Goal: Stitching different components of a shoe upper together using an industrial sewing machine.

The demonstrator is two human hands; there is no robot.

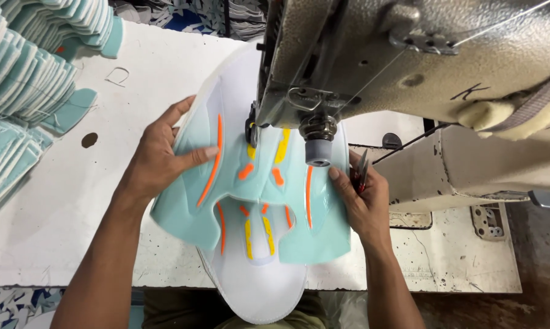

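head view: a pale aqua shoe upper panel [257,183] with orange and yellow stripes lies at the centre of the frame, on top of a white lining piece [263,292] that sticks out past it towards 6 o'clock and 12 o'clock. both rest on the white desk [61,219] under the head of a grey sewing machine [409,55], which fills the frame from 12 to 3 o'clock. the panel's upper middle sits right under the machine's needle area [251,131].

the left hand [162,155], at 9 o'clock of the panel, lies flat on its left wing; the fingers are spread, the thumb pressing beside a long orange stripe [211,161], the other fingers curled over the panel's outer edge. the right hand [363,198], at 3 o'clock of the panel, presses its right wing with fingers close together, the thumb tip on the fabric just below the machine's grey round knob [317,152]. a small red-handled snipper [361,170] is tucked in this hand; how the fingers hold it i cannot tell.

stacks of aqua cut pieces [25,79] sit piled at 10 o'clock on the desk, well apart from the hands. no container is in view.
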